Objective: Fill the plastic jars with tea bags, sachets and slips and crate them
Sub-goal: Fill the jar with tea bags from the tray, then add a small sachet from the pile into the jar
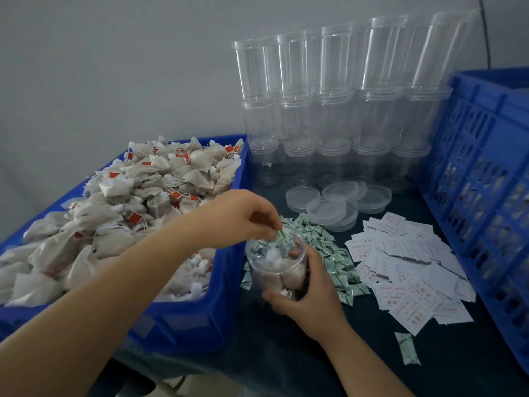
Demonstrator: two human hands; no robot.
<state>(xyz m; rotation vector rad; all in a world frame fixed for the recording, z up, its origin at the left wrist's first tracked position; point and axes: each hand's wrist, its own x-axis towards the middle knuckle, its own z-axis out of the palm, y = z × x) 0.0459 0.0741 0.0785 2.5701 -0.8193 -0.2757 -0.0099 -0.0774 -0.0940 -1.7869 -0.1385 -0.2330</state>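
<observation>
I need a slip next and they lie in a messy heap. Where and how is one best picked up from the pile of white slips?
Take a loose slip at the near edge of the pile of white slips, pinching a lifted corner from above. They lie flat and overlapping on the dark table, so an edge slip should come away alone. The right hand is nearest but holds the jar.

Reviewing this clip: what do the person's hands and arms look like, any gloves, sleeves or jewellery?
Both the left hand and right hand are bare, with no gloves. Both forearms are uncovered as far as the frame shows; no sleeves, watch, rings or bracelets are visible.
</observation>
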